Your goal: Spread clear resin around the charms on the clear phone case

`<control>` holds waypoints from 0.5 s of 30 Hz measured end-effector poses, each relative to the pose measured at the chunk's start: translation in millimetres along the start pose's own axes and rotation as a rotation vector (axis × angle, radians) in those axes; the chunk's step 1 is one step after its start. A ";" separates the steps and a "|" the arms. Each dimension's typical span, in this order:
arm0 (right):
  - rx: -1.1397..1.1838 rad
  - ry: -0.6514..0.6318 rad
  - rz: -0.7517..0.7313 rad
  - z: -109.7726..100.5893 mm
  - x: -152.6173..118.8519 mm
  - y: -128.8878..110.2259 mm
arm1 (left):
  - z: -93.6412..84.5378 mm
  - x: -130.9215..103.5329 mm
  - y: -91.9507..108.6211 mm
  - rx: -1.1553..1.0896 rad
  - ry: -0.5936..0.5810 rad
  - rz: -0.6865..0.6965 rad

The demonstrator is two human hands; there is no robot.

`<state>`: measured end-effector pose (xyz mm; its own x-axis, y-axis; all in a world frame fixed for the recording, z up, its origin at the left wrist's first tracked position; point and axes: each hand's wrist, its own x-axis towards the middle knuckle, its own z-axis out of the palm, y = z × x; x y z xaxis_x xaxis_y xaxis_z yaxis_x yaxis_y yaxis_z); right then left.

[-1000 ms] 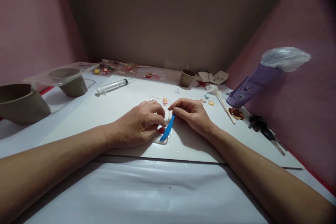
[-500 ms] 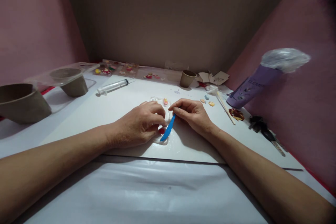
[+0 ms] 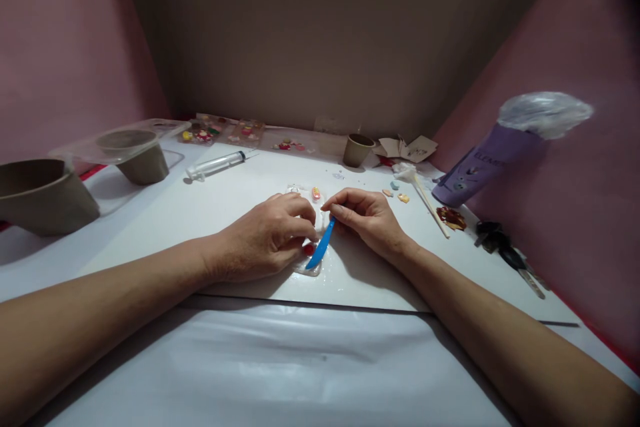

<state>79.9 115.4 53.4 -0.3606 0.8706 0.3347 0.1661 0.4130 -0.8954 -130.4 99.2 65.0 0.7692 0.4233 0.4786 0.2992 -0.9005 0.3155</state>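
A: Centre of frame?
B: Right hand [image 3: 361,217] pinched on the blue knife [image 3: 322,244]. Left hand [image 3: 273,233] curled over the clear tray [image 3: 321,223]; can't tell if its grip holds anything.
A: Around?
B: Syringe [image 3: 216,165], upper left. Small brown cup [image 3: 356,153], upper right of centre. Purple bottle [image 3: 473,165], right.
A: Unclear?
B: Left hand blocks part of the tray. Big pot [image 3: 50,205] cut off, left edge. Dark items [image 3: 493,238], right, hard to make out.

We see smooth, softly shiny plastic in the blue knife [image 3: 323,245], clear glossy plastic in the tray [image 3: 319,221] and the syringe [image 3: 217,165], a smooth white board [image 3: 380,283], matt brown pots [image 3: 57,203], a pale stick [image 3: 431,205] that looks wooden, crinkled shiny film [image 3: 547,113], and a faintly creased sheet [image 3: 300,353] with a satin sheen.
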 end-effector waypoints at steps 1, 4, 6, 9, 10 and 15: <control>0.000 -0.001 0.003 0.2 0.0 -0.3 | -0.6 0.1 0.4 -0.005 0.003 -0.002; 0.005 0.003 0.014 0.5 0.4 -1.4 | -2.3 0.5 1.2 -0.019 0.023 -0.005; 0.003 0.009 0.016 0.6 0.8 -2.1 | -2.6 0.9 1.3 -0.032 0.043 -0.016; 0.006 0.005 0.024 0.4 1.0 -2.5 | -1.7 1.4 0.7 -0.065 0.095 -0.045; 0.009 0.001 0.026 0.3 0.9 -2.4 | -1.1 1.5 0.4 -0.082 0.115 -0.052; 0.009 -0.006 0.017 -0.5 0.5 1.0 | 0.3 1.0 -0.6 -0.162 0.192 -0.110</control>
<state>80.4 116.3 52.8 -0.3635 0.8759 0.3173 0.1641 0.3955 -0.9037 -129.6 100.1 65.0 0.6116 0.5430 0.5755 0.2693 -0.8268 0.4938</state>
